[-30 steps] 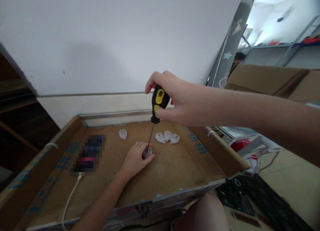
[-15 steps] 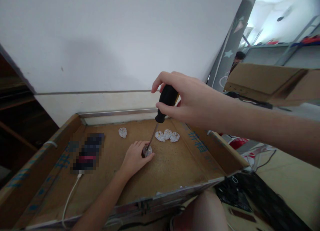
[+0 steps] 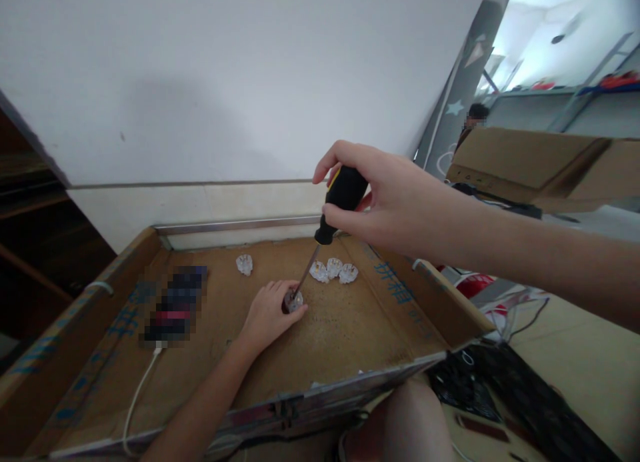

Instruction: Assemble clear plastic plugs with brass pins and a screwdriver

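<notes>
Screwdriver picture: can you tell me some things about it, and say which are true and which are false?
1. The right hand holds the screwdriver by its black handle. True.
2. The left hand hangs in the air, touching nothing. False: it rests on the floor of the box and holds a clear piece.
3. The screwdriver's tip meets the clear piece at the left hand. True.
4. Ten loose pieces lie in the box. False: four show, three in a group and one apart.
</notes>
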The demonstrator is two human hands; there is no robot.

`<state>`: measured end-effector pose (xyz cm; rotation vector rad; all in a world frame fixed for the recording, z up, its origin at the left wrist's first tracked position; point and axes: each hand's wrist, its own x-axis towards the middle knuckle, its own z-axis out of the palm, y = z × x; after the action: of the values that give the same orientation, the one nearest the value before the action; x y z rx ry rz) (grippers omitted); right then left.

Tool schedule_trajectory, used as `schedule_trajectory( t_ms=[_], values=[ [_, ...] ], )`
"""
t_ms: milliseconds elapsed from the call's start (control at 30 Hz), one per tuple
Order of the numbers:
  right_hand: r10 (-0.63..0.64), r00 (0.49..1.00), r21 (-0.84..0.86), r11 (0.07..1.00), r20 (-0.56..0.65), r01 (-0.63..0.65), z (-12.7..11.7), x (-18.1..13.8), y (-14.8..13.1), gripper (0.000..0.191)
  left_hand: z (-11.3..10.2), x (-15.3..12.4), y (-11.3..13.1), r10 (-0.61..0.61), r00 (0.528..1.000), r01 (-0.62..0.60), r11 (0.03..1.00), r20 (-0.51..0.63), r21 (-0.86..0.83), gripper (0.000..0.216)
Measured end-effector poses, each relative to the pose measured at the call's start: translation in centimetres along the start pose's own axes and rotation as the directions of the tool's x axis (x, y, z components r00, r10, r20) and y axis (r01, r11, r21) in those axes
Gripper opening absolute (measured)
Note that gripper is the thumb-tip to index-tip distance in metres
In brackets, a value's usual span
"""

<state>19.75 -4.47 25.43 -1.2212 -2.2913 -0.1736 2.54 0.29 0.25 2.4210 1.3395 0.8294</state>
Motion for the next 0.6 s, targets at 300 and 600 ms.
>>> schedule_trajectory(
  t_ms=[300,600],
  values=[
    [0.004,1.000,-0.001,1.000,-0.013,-0.004,-0.07,0.08,0.11,0.024,-0.04,-0.02,0.03,0.004,1.000,-0.004,1.000,0.001,-0.011,0.035],
    [0.012,0.999,0.047,0.999,-0.049,-0.010,-0.86,0.10,-0.01,0.025,-0.21,-0.06,0.07,0.014,1.000,-0.014,1.000,-0.013,-0.023,0.037]
  ],
)
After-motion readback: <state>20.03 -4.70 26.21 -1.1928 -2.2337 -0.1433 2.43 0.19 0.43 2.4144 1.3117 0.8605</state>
